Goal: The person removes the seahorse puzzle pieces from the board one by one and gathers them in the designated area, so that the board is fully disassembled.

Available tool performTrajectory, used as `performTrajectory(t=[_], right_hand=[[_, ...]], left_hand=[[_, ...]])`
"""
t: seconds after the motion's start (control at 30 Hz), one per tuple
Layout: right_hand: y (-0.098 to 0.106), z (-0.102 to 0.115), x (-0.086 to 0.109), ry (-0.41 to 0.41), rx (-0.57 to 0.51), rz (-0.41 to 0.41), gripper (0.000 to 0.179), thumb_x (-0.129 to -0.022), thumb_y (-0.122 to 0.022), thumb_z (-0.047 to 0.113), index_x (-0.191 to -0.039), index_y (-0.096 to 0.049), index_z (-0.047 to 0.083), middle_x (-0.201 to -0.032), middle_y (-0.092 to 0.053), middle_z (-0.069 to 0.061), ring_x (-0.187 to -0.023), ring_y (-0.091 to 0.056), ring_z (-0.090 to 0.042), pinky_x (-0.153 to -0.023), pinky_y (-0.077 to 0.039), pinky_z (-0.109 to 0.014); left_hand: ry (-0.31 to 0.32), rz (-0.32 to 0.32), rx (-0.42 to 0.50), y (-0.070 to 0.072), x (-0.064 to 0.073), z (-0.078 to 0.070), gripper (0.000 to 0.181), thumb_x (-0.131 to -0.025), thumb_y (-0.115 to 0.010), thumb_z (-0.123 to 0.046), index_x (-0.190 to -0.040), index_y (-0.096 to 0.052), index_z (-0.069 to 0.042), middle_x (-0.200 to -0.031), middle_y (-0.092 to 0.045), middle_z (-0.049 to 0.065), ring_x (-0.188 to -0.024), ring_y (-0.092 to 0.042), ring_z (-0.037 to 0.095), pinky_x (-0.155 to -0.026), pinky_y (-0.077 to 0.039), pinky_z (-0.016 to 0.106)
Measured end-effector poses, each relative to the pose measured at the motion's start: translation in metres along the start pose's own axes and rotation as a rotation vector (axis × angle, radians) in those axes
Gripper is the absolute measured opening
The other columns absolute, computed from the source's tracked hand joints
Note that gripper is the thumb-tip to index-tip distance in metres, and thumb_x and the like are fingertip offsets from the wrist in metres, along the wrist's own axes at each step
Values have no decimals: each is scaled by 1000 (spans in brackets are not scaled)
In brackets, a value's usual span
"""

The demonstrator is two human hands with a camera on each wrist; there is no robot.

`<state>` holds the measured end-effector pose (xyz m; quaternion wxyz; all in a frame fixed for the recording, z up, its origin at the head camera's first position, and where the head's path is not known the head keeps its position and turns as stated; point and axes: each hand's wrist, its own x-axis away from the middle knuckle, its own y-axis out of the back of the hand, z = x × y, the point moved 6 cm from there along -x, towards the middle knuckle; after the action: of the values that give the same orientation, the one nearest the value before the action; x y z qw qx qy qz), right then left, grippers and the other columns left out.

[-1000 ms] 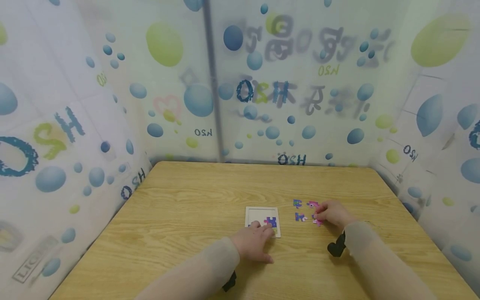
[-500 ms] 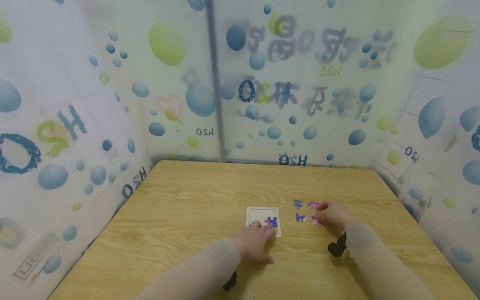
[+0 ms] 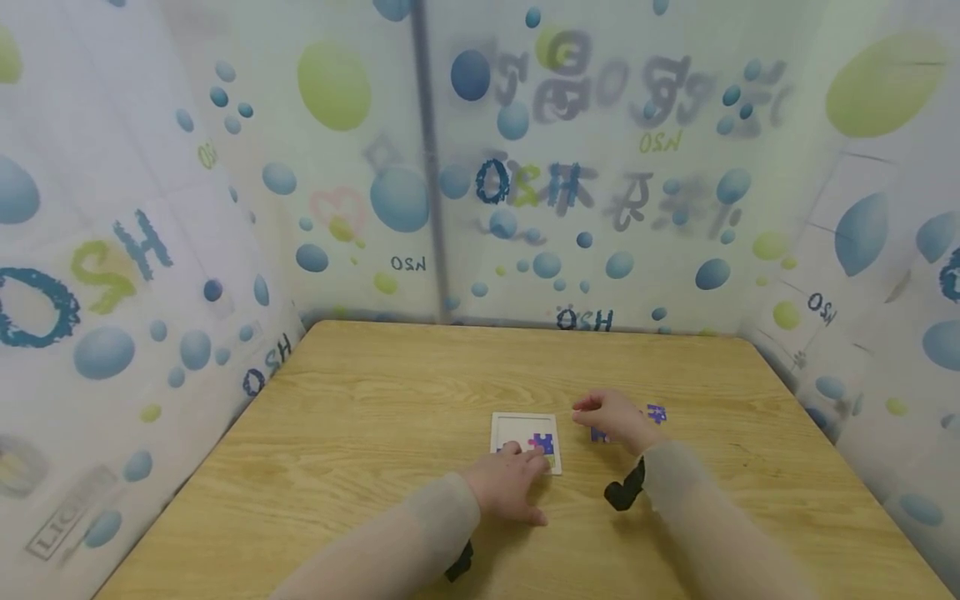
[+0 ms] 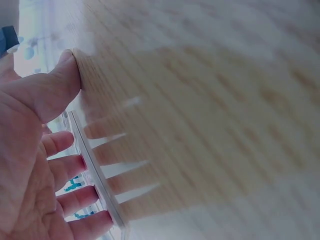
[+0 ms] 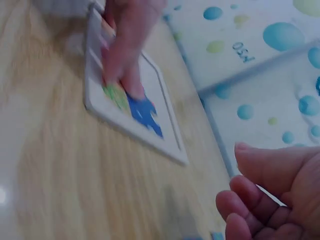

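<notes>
My left hand (image 3: 510,485) rests over the near part of a white puzzle tray (image 3: 525,415), fingers spread and fingertips on it. Inside the tray a purple-blue puzzle piece (image 5: 146,117) and a green piece (image 5: 115,95) show beside the fingers, which cover part of the picture. To the right of the tray my right hand (image 3: 613,417) hovers above loose puzzle pieces, its thumb and fingers loosely curved. The right wrist view shows nothing between thumb and fingertips. One loose purple piece (image 3: 598,435) peeks out below this hand, and another purple piece (image 3: 656,413) lies right of it.
The wooden table (image 3: 390,383) reaches back to a curtain (image 3: 360,200) printed with blue and green drops, which also encloses both sides. A black strap (image 3: 626,486) hangs at the right wrist. The right hand hides other loose pieces.
My right hand has moved left from the right-hand loose pieces to the left ones, uncovering a purple piece at the right. The left hand has stayed on the tray.
</notes>
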<state>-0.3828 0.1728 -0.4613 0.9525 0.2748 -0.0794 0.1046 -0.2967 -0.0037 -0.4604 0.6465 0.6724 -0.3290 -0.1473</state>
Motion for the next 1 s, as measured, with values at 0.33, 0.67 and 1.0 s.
performTrajectory(t=[0.33,0.67,1.0], right_hand=[[-52,9,-11,12,-29,47,14,-89,-68,11,-102,-68,9,-97,-62,-6,-91,-53,-23,-86,-45,-38],[-62,16,-16,38,99,38,7,-85,-70,3,-90,-70,8,-88,-64,-2,-84,-55,-19,-84,-45,-36],[-63,13,-15,19,92,21,7,-85,-70,2,-90,-69,7,-86,-63,-3,-81,-55,-19,-80,-47,-34]], left_hand=[[-30,-21,-31,-3,-2,-1,68,-80,-64,-65,-132,-51,-22,-144,-44,-8,-110,-45,14,-89,-48,27],[-33,-40,-52,0,1,-1,71,-81,-63,-64,-136,-49,-21,-147,-42,-5,-116,-46,17,-95,-47,29],[-67,-60,-134,-4,10,-7,73,-89,-55,-61,-143,-44,-13,-148,-40,6,-133,-40,27,-109,-36,35]])
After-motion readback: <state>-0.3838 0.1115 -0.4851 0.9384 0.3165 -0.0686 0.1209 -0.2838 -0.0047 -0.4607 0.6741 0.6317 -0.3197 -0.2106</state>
